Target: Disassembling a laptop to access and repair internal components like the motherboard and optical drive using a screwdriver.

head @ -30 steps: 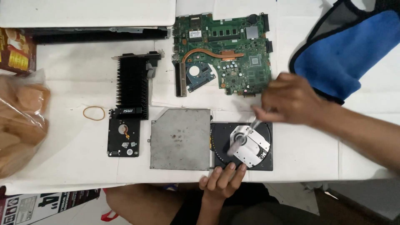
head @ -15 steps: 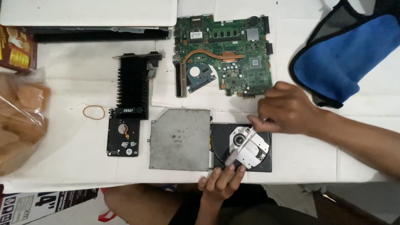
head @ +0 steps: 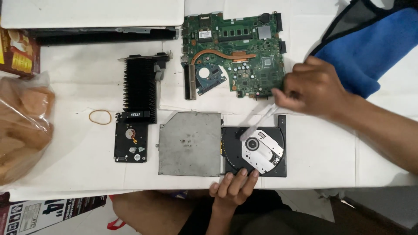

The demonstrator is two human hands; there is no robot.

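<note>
right hand [head: 311, 89] closed in a pinch on a thin, blurred tool [head: 257, 123], likely a screwdriver; its tip comes down on the upper left of the opened optical drive tray [head: 254, 148]. the hand hovers over the near right corner of the green motherboard [head: 235, 52], and its forearm runs off to the right across the worktop [head: 326, 152].

left hand [head: 235, 188] at the near edge, fingers pressed together and laid flat on the tray's front rim, gripping nothing (steadying contact only, as far as can be seen).

tray: black, with a silver laser assembly and round hub, lying flat, touching the grey metal drive cover [head: 190, 143] on its left.

further left: bare hard drive [head: 130, 142], circuit side up, just beside the cover. directly behind it a black finned heatsink card [head: 141, 87], the two touching end to end. a tan rubber band [head: 100, 116] lies alone left of the card.

far edge: dark laptop chassis strip [head: 104, 35]. right rear: blue and grey cloth bag [head: 370, 43]. left edge: clear plastic bag [head: 21, 126] of brownish contents, with a printed box [head: 17, 52] behind it.
</note>
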